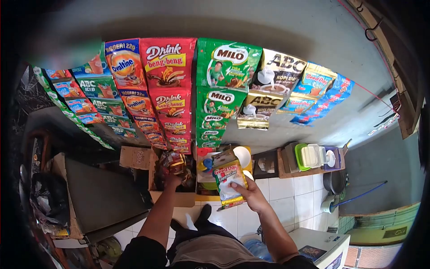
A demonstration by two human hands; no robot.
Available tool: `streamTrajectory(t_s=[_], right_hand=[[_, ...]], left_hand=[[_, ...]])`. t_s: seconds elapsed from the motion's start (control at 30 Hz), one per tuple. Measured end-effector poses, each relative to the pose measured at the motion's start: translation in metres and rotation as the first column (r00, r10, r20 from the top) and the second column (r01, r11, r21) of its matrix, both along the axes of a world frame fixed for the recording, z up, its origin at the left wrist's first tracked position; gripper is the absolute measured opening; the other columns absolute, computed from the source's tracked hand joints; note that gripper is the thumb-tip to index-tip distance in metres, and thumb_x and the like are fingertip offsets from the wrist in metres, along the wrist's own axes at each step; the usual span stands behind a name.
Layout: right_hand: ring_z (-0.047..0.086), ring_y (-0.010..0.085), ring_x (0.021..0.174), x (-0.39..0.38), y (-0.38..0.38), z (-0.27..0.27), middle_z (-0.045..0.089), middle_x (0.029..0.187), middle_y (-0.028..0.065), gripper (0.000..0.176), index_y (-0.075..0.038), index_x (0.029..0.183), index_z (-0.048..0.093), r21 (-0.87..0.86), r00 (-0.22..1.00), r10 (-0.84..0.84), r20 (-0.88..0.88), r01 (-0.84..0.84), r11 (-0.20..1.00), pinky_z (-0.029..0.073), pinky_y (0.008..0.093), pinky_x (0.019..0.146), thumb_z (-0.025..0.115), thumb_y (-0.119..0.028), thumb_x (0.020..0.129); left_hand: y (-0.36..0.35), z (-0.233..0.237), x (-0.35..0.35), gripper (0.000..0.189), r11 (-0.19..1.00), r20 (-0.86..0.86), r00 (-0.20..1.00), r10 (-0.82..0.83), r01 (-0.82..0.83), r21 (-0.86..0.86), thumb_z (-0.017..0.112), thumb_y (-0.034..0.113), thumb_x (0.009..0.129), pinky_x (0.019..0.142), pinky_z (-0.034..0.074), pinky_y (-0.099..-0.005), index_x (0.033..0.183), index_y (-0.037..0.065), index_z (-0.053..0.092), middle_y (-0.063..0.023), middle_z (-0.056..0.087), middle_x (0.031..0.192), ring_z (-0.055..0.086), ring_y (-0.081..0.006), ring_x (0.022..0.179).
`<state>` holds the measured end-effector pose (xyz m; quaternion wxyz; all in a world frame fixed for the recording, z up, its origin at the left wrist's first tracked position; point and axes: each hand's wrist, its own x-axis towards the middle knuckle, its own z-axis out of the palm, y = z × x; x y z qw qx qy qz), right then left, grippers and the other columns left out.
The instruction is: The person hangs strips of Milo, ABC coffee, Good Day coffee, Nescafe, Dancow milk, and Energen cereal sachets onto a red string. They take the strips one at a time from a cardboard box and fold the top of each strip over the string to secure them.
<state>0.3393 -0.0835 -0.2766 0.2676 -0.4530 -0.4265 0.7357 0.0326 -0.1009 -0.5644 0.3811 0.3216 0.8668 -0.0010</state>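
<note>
My right hand [251, 195] is closed on a strip of Good Day Cappuccino sachets [229, 175], thumb across the front, held up before my body. My left hand [173, 180] is at an open cardboard box [174, 197], its fingers partly covered. It grips shiny brown and gold sachets [174, 162] at the top of the box. Other packets inside the box are dark and hard to make out.
Strips of Ovaltine [124, 65], Drink beng-beng [166, 65], Milo [228, 65] and ABC coffee [275, 74] sachets hang along the wall. A white bowl [242, 156] and plastic containers [309, 156] stand below. A dark board [101, 193] leans at left; a white cabinet [320, 242] stands at right.
</note>
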Motion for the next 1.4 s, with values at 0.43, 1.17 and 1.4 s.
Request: streamTrajectory(t_s=[0.43, 1.17, 1.4], right_hand=[[0.061, 0.0147, 0.101, 0.002, -0.005, -0.012, 0.064, 0.109, 0.0068, 0.035, -0.002, 0.122, 0.051, 0.000, 0.999, -0.017, -0.046, 0.017, 1.000, 0.047, 0.0290, 0.088, 0.061, -0.017, 0.092], [0.062, 0.0149, 0.097, 0.009, -0.017, -0.022, 0.064, 0.106, 0.0071, 0.032, -0.003, 0.120, 0.052, -0.013, 0.994, -0.094, -0.062, 0.094, 0.996, 0.050, 0.0304, 0.086, 0.062, -0.014, 0.091], [0.061, 0.0142, 0.098, 0.009, -0.014, -0.018, 0.065, 0.106, 0.0066, 0.032, -0.003, 0.118, 0.053, 0.028, 0.996, -0.067, -0.057, 0.069, 0.997, 0.048, 0.0298, 0.087, 0.062, -0.015, 0.091]], left_hand=[[-0.015, 0.005, 0.007, 0.063, 0.780, 0.146, 0.988, -0.049, -0.054, 0.623, 0.069, 0.052, 0.075, 0.087, 0.049, -0.0372, 0.119, 0.009, 0.059, -0.0119, 0.064, 0.115, 0.061, -0.0277, 0.105], [-0.001, -0.037, -0.005, 0.039, 0.883, 0.466, 0.869, 0.169, -0.343, 0.319, 0.056, 0.026, 0.086, 0.078, 0.050, -0.0360, 0.117, 0.002, 0.056, -0.0133, 0.061, 0.106, 0.062, -0.0246, 0.093], [-0.040, 0.060, -0.022, 0.018, 0.527, 0.945, 0.264, 0.193, -0.840, 0.127, 0.047, 0.017, 0.093, 0.076, 0.055, -0.0363, 0.105, 0.006, 0.055, -0.0082, 0.060, 0.091, 0.063, -0.0201, 0.085]])
